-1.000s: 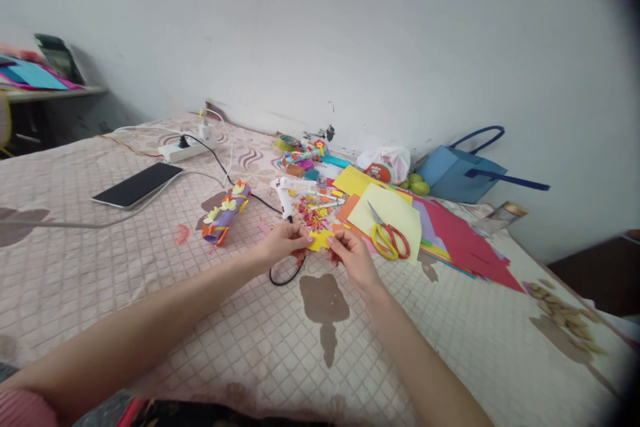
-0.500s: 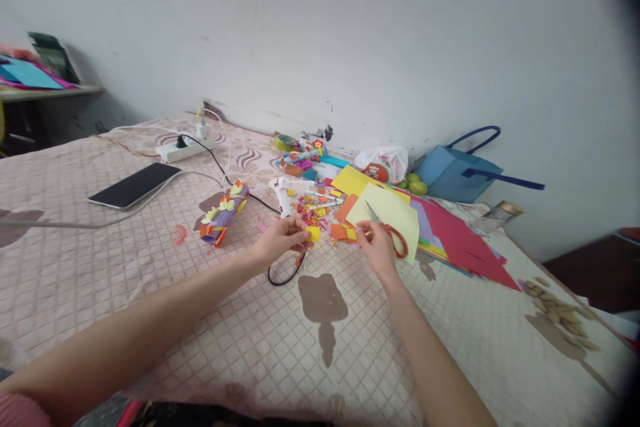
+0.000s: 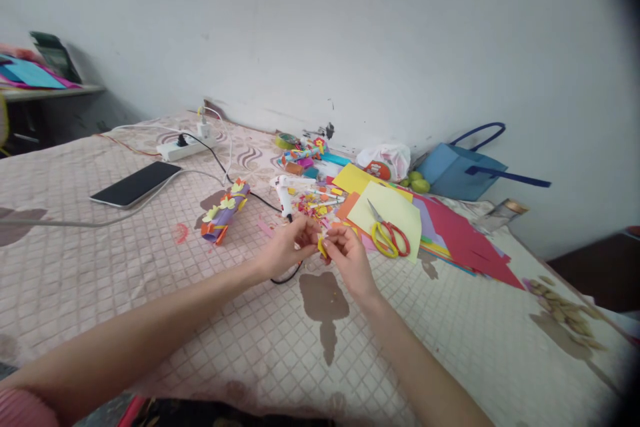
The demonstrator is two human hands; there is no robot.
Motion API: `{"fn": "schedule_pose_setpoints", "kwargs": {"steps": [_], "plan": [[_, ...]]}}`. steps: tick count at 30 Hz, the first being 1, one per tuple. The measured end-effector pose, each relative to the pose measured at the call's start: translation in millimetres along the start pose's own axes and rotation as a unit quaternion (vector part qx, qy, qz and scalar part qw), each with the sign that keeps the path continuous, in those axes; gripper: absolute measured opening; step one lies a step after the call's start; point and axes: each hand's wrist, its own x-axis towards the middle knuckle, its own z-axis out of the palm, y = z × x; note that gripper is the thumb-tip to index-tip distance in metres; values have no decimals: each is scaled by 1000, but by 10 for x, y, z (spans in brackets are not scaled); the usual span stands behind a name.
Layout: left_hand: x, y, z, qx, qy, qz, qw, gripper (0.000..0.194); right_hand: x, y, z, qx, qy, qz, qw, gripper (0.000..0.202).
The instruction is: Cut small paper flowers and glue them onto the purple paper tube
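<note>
My left hand (image 3: 290,247) and my right hand (image 3: 345,255) meet over the patterned cloth and pinch a small yellow paper piece (image 3: 321,245) between their fingertips. Just beyond them lies a pile of small coloured paper scraps (image 3: 315,203) with a white glue gun (image 3: 283,192) beside it. Yellow-and-red scissors (image 3: 387,235) rest on a pale yellow sheet (image 3: 395,213) to the right of my right hand. A purple paper roll with paper flowers (image 3: 225,210) lies to the left.
Coloured paper sheets (image 3: 460,237) fan out to the right. A blue bag (image 3: 457,170), a white plastic bag (image 3: 387,160) and green fruits (image 3: 417,183) sit by the wall. A phone (image 3: 135,183), a power strip (image 3: 185,147) and cables lie at the left.
My right hand reached to the scissors half a second ago, then came back to the left hand. Both hands now hold the yellow piece together, slightly nearer to me.
</note>
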Motion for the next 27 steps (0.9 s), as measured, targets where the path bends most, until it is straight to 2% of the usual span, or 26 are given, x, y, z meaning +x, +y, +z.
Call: {"fn": "schedule_pose_setpoints", "kwargs": {"steps": [2,4,7,11,19,27], "plan": [[1,-12,5,12,-23,2,1000,12,-1,8,-9,-40,6,-22,999,15],[6,-25,9,24,-19,6,1000,8,1,11,-22,-59,2,-33,998,11],[24,-39,8,-6,16,-9,1000,5,7,3,-42,-25,-20,-35,999,6],[47,-41,-5,-81,60,-28,995,5,7,-23,-43,-3,-53,-40,998,14],[44,-65,13,-140,56,-69,986,17,-20,-40,18,-73,11,-71,995,9],[36,-89,69,-255,59,-139,955,24,-26,33,54,9,32,-17,999,13]]}}
